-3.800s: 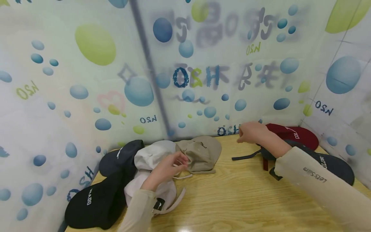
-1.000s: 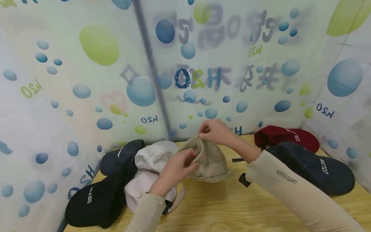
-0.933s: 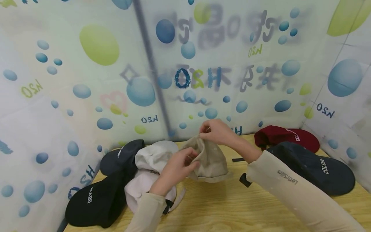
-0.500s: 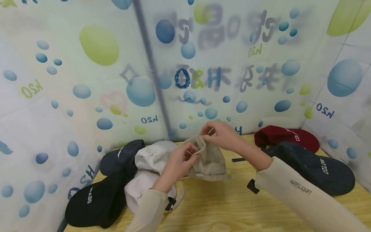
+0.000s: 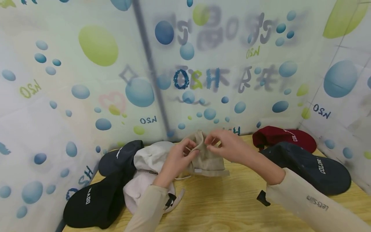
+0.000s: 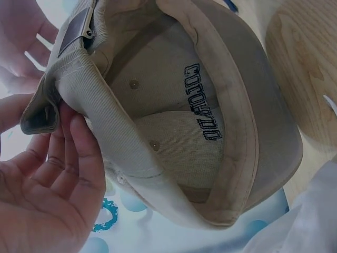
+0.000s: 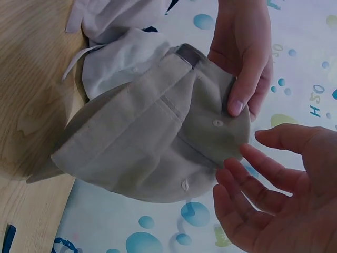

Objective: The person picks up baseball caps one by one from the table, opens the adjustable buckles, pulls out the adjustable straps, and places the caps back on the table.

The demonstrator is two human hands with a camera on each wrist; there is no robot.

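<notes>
A beige baseball cap [image 5: 213, 162] is held up just above the table, brim away from me. My left hand [image 5: 178, 159] pinches its back edge by the strap between thumb and fingers. In the left wrist view, the cap's inside [image 6: 168, 142] shows dark stitched lettering, a metal strap buckle [image 6: 79, 29] and a folded strap end at my left fingers. My right hand [image 5: 229, 145] is beside the cap, fingers loosely bent; in the right wrist view its fingertips [image 7: 231, 166] are at the crown [image 7: 205, 137], gripping nothing.
At left lie a black cap [image 5: 90, 203], a navy cap [image 5: 116, 161], a white cap [image 5: 152, 156] and a pale pink cap [image 5: 136, 190]. A dark red cap [image 5: 278, 135] and a dark blue cap [image 5: 307, 167] lie at right. A printed curtain [image 5: 185, 64] hangs behind the wooden table [image 5: 214, 209].
The beige cap lay on the table and has been lifted and turned. My right hand came from the right-hand caps, pinched its edge, then let go and moved slightly down and right.
</notes>
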